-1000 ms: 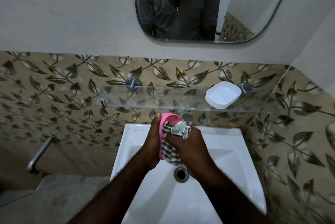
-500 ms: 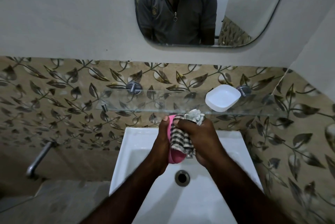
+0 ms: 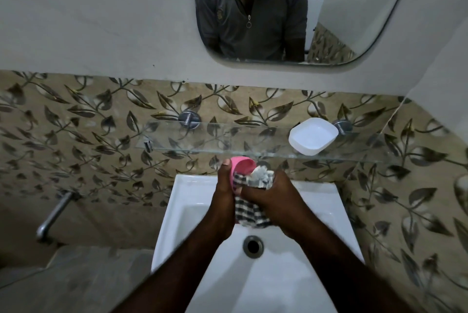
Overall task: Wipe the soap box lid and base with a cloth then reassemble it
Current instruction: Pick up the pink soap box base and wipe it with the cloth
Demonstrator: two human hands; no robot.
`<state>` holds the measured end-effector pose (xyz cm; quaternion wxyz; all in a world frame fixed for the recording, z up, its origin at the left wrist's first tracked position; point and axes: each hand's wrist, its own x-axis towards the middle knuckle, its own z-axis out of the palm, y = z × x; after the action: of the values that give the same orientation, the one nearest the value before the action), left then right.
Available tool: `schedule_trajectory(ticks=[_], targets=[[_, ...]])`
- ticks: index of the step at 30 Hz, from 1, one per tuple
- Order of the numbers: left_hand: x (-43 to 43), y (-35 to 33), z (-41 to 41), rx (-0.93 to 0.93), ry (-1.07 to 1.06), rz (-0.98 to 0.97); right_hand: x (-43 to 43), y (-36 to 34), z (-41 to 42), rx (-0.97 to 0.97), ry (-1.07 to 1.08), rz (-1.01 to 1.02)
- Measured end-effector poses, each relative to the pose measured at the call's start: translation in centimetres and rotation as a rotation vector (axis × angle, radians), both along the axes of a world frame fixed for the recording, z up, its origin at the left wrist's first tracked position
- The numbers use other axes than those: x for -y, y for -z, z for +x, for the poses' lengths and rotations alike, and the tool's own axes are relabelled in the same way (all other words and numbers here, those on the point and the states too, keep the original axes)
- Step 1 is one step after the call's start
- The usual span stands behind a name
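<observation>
Over the white sink (image 3: 316, 211), my left hand (image 3: 224, 191) grips a pink soap box part (image 3: 241, 164) standing on edge, only its upper end showing. Pressed against it is a black-and-white checked cloth (image 3: 249, 214), bunched in my right hand (image 3: 272, 196); a tuft of the cloth sticks out above that hand. The white soap box part (image 3: 314, 136) lies open side up on the glass shelf (image 3: 202, 144), at its right end, apart from both hands.
The sink drain (image 3: 253, 246) is just below my hands. A metal tap (image 3: 54, 216) juts from the wall at the left over a grey ledge (image 3: 76, 277). A mirror (image 3: 278, 8) hangs above the leaf-patterned tiles.
My right hand with the cloth has slid down along the pink part, baring its upper end again. The white part on the shelf has not moved.
</observation>
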<state>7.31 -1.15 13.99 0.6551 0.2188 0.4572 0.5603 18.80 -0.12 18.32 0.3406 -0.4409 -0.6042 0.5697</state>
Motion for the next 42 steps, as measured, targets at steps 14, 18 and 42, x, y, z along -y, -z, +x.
schedule_trajectory(ticks=[14,18,42], targets=[[-0.6,-0.7,-1.2,-0.033,-0.103,0.079,1.7,1.6,0.0,0.048,-0.107,0.005],[-0.6,-1.0,-1.5,-0.042,-0.172,0.053,2.3,2.7,0.3,0.285,-0.121,0.498],[-0.5,0.1,-1.2,-0.047,-0.178,-0.010,3.2,3.5,0.1,0.078,-0.054,0.280]])
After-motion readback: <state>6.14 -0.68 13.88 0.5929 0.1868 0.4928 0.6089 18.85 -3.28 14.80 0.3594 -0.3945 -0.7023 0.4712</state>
